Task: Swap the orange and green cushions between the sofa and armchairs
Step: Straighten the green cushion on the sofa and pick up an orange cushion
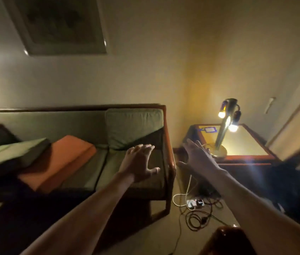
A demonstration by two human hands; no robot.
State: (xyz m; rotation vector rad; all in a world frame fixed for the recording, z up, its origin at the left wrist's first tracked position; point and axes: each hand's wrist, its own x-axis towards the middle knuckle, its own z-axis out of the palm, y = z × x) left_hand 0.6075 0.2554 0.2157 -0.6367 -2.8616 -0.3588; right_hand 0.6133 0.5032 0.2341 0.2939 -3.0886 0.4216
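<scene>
The sofa point(83, 162) filled the left and middle of the view, a wood-framed piece with green seat pads and a green back running along the pale wall. A framed picture point(57, 24) hung on that wall above it. To the right of the sofa stood a wooden side worktop point(246, 159), close beside the sofa's arm, carrying a lit lamp point(226, 124) with three glowing bulbs.

On the sofa's right end a green cushion point(134, 127) stood upright against the back. An orange cushion point(61, 161) lay tilted across the middle of the seat, its lower end hanging towards the front edge. Another green cushion point(11, 155), blurred, lay at the left end, overlapping the orange one's upper left side.

Both bare arms reached forward. The left hand point(138, 162) hovered over the right seat pad just below the upright green cushion, its grip apart with fingers spread and holding nothing. The right hand point(197, 157) was stretched out in the gap between the sofa arm and the worktop, fingers likewise splayed and empty.

On the floor below lay a power strip point(195, 203) amid tangled cables point(199, 219), one white.
</scene>
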